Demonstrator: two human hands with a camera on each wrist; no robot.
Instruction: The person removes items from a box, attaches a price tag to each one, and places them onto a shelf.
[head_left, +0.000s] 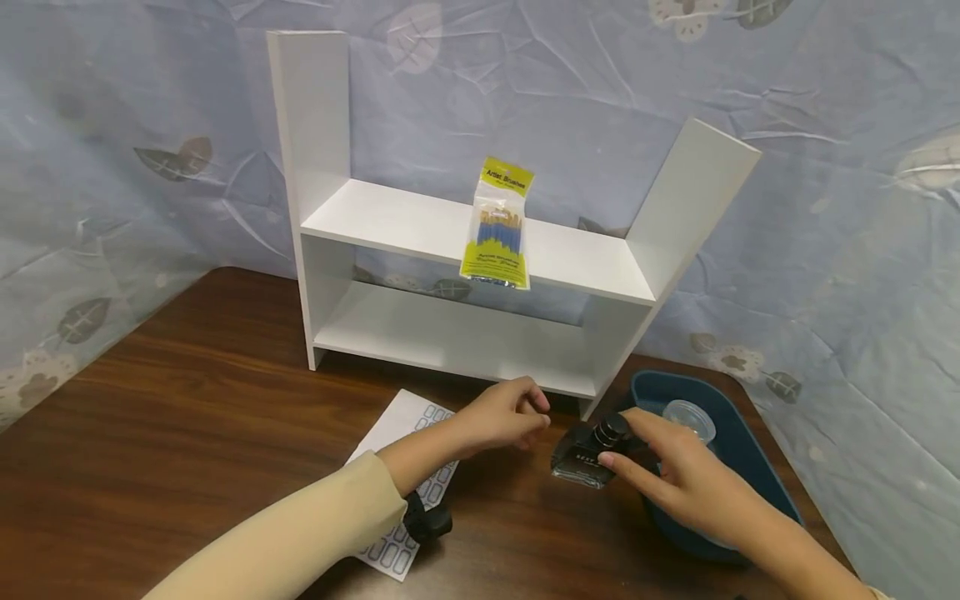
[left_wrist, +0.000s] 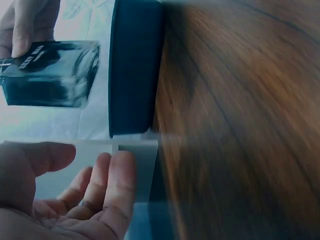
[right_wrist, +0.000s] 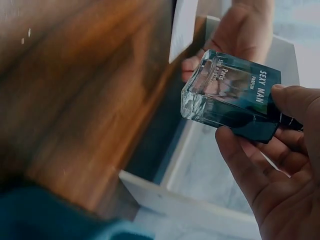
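Observation:
My right hand (head_left: 686,475) pinches a dark glass perfume bottle (head_left: 581,458) near its black cap, just left of the blue bin. Seen from the right wrist, the perfume bottle (right_wrist: 235,95) reads "SEXY MAN" and thumb and fingers hold it at the cap end. My left hand (head_left: 506,412) is above the table beside the bottle, its fingers loosely bent around nothing. In the left wrist view that left hand (left_wrist: 85,195) shows its palm side, apart from the bottle (left_wrist: 55,75).
A white shelf unit (head_left: 450,333) stands at the back, with a packet of artist brushes (head_left: 498,229) on its upper shelf. A sheet of labels (head_left: 390,550) lies under my left forearm. The blue bin (head_left: 750,442) at right holds a clear round container (head_left: 690,417).

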